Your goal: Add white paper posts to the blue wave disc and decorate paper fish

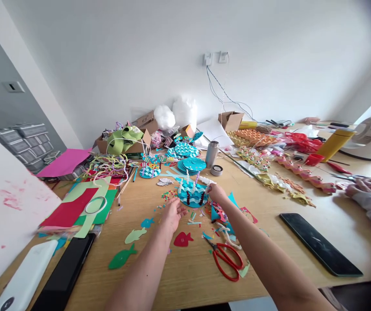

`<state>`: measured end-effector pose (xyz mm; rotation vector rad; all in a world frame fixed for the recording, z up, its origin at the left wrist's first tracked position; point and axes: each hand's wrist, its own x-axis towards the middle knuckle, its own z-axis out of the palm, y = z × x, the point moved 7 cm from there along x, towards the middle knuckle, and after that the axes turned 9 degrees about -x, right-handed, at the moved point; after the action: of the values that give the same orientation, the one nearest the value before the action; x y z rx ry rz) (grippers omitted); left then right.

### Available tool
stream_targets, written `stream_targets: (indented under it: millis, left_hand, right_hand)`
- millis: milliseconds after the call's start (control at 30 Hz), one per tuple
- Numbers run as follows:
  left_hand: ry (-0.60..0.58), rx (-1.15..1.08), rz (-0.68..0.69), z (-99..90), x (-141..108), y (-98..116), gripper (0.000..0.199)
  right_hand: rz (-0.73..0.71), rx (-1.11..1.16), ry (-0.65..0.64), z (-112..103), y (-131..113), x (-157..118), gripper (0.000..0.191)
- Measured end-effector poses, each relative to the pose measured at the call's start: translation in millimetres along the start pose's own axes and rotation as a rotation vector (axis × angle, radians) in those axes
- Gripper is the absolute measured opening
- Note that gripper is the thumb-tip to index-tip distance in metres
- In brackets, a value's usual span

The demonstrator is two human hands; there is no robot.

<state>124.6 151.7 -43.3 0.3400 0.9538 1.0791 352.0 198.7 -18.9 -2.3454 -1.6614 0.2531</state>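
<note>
A blue wavy-layered paper craft (190, 196) stands on the table, with white and lilac fuzzy stems rising from it and dark red pieces on its side. At its right edge, my right hand (218, 193) is closed in a pinch on a white pipe cleaner (205, 181). My left hand (172, 214) is beside the craft's left front, fingers apart and holding nothing. Paper fish lie nearer me: a red fish (183, 239), a dark green fish (122, 257), a pale green fish (135, 235) and a blue fish (147, 223). Red-handled scissors (227, 260) lie by my right forearm.
Behind the craft are blue discs (192, 164), a grey bottle (212, 154) and a tape roll (217, 170). Colored sheets (71, 207) lie left. A black phone (320, 244) lies right, near another person's hands (367, 188). Paper scraps (219, 211) surround my right wrist.
</note>
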Motion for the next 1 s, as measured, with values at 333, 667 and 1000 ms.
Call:
stream_targets:
  millis: [333,667,1000]
  left_hand:
    - [0.021,-0.045,-0.014,1.4,9,-11,0.03]
    - [-0.003,-0.073,-0.028,3.0,-6,-8,0.028]
    - [-0.039,-0.162,-0.046,0.2,-22,-7,0.015]
  right_hand:
    - [0.012,-0.003,-0.046,6,-2,2,0.018]
    - [0.0,0.116,0.123,-4,-5,-11,0.028]
    - [0.019,0.245,0.212,-10,0,-31,0.043]
